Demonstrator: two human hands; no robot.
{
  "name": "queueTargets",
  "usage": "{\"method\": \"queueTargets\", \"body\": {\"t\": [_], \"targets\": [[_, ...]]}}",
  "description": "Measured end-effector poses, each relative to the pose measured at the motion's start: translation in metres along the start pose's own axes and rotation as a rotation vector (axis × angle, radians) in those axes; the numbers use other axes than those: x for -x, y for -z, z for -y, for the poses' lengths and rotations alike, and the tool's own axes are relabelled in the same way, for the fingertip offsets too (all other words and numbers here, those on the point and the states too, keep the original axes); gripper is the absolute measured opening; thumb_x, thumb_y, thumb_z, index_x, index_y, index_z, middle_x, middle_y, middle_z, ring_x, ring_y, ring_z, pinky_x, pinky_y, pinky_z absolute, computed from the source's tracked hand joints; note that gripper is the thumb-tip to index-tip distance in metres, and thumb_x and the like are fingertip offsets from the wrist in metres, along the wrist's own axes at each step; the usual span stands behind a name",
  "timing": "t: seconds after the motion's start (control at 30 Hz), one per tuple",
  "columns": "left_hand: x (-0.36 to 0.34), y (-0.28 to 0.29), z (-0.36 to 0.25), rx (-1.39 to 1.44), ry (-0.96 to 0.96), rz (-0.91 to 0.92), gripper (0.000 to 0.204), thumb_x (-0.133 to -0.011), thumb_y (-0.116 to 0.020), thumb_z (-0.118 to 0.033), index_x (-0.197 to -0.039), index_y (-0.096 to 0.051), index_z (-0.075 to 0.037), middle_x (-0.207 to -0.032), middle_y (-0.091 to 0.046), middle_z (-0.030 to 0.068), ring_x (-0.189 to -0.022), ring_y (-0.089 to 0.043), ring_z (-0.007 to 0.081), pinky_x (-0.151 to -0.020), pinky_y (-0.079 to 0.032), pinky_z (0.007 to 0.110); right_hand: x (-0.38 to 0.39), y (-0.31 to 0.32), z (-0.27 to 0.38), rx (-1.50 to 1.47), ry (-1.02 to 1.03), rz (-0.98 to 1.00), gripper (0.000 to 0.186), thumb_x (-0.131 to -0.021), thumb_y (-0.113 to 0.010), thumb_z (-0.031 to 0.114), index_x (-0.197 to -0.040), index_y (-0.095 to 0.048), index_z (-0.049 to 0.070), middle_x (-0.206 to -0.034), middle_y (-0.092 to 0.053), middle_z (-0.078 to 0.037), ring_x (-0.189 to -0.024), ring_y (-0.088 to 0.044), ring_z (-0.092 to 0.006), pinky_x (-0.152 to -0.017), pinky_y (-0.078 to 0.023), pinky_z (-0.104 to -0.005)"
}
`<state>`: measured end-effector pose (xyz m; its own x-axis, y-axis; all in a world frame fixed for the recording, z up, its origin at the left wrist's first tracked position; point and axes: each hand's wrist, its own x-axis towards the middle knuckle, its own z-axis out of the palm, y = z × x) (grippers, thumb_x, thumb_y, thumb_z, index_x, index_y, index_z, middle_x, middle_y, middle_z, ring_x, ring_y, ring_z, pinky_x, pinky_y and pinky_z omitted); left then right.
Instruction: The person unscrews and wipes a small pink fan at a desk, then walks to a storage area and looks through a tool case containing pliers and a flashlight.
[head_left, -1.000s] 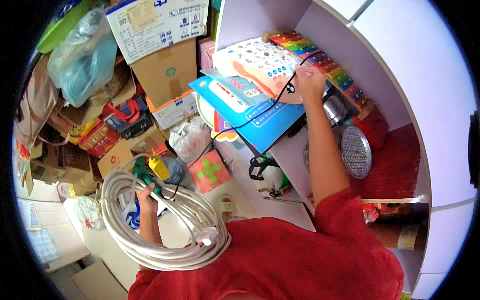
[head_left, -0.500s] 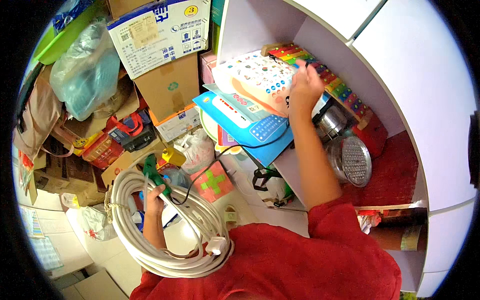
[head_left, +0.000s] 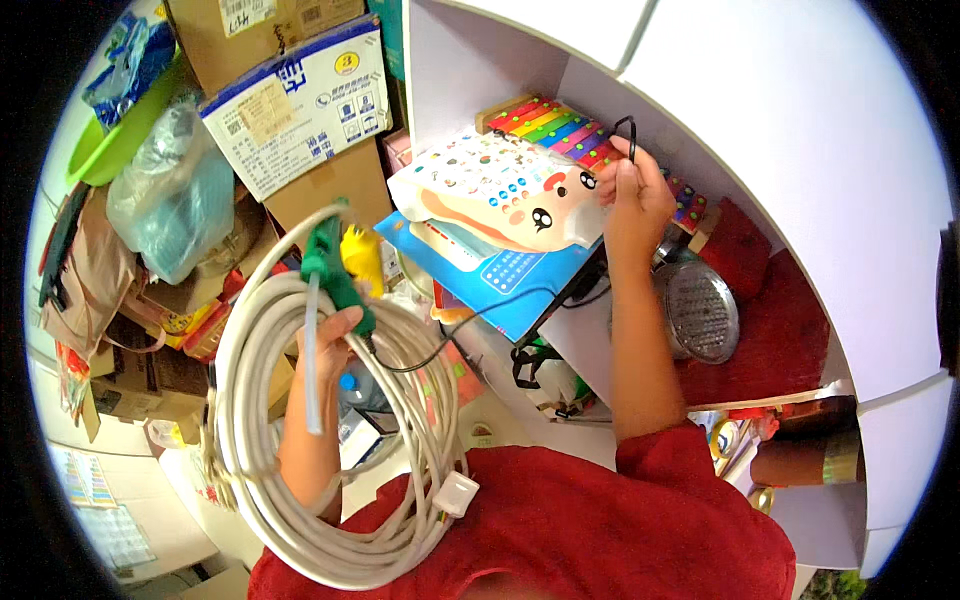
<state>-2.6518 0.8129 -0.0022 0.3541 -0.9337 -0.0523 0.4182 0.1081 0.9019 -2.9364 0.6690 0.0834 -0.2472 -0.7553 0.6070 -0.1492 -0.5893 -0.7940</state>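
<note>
My left hand is closed round a thick coil of white cable and a green glue gun with a translucent stick in it. A white plug hangs on the coil. From the gun a black cord runs up toward my right hand, whose fingers pinch a looped part of it. That hand is just beside a cream smiling-face learning sheet or toy, lying on blue boards, and a rainbow xylophone on the shelf.
Cardboard boxes are piled left of the white cabinet, with bagged items and a green basin further left. A perforated metal dish rests on the shelf below my right hand. Bags and a yellow object lie behind the coil.
My left hand has lifted the coil and glue gun higher, turning them more upright. My right hand has shifted a little with the cord, uncovering more of the cream face.
</note>
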Motion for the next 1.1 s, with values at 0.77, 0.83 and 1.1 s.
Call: {"method": "queueTargets", "body": {"t": [0.77, 0.83, 1.1], "targets": [[-0.009, -0.057, -0.04, 0.102, -0.211, 0.333, 0.065, -0.055, -0.068, -0.007, -0.116, -0.045, -0.002, -0.1, -0.056, 0.01, -0.091, -0.057, 0.0216, -0.081, -0.048, 0.031, 0.06, -0.043, 0.073, 0.033, 0.788, 0.521, 0.025, -0.07, -0.061, 0.002, -0.095, -0.06, -0.003, -0.11, -0.055, -0.016, -0.091, -0.058, -0.0281, -0.078, -0.048, -0.0352], [0.005, -0.042, -0.052, 0.084, -0.389, 0.281, 0.064, -0.059, -0.068, -0.009, -0.117, -0.044, -0.001, -0.105, -0.055, 0.0118, -0.093, -0.057, 0.0224, -0.082, -0.048, 0.033, 0.08, -0.062, 0.085, -0.042, 0.848, 0.549, 0.023, -0.072, -0.06, 0.004, -0.094, -0.061, -0.001, -0.108, -0.056, -0.015, -0.09, -0.058, -0.0274, -0.076, -0.048, -0.0354], [0.042, 0.077, -0.058, -0.118, -0.376, -0.122, 0.048, -0.059, -0.061, -0.006, -0.105, -0.052, 0.003, -0.096, -0.059, 0.0144, -0.093, -0.057, 0.0263, -0.085, -0.044, 0.036, 0.174, -0.078, 0.114, -0.448, 0.384, 1.075, 0.023, -0.071, -0.059, 0.001, -0.093, -0.055, -0.004, -0.105, -0.055, -0.019, -0.091, -0.058, -0.0311, -0.074, -0.048, -0.0357]]}}
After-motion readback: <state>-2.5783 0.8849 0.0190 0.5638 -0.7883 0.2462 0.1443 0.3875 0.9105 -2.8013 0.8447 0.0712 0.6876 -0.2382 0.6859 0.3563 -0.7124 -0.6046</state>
